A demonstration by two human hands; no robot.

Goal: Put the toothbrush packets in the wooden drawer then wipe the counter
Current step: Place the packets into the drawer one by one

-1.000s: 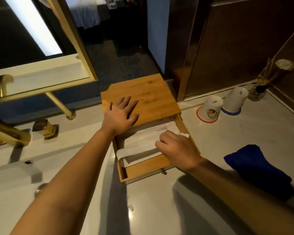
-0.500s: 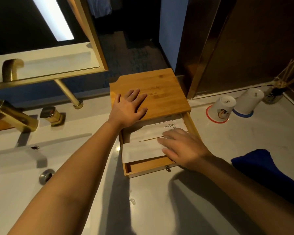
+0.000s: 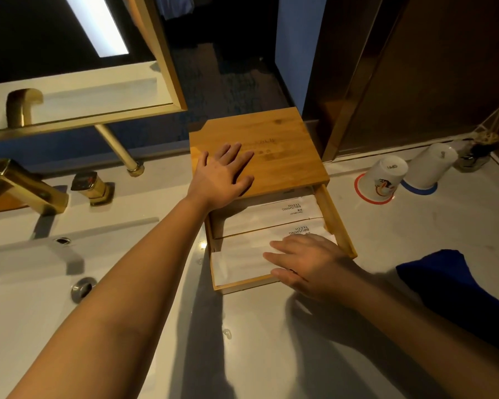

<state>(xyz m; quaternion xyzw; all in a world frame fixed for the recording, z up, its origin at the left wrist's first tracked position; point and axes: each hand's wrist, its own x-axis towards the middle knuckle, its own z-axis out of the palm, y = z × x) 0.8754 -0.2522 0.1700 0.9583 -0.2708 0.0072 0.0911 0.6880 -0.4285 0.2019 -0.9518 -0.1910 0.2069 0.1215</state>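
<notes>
A bamboo box stands on the white counter with its wooden drawer pulled out toward me. Two white toothbrush packets lie flat inside it: the far packet and the near packet, both printed "BRUSHING TEETH". My left hand rests flat on the box top, fingers spread. My right hand lies over the drawer's front right corner, fingers flat on the near packet, thumb at the drawer's front edge. A dark blue cloth lies on the counter to the right.
A white sink basin with gold taps fills the left. Two upturned white cups on coasters and a reed diffuser stand at the back right. A gold-framed mirror hangs behind the sink.
The crumpled packets now lie flat side by side in the drawer. My right hand slid from the far packet toward the drawer's front edge. The left hand stayed on the box top.
</notes>
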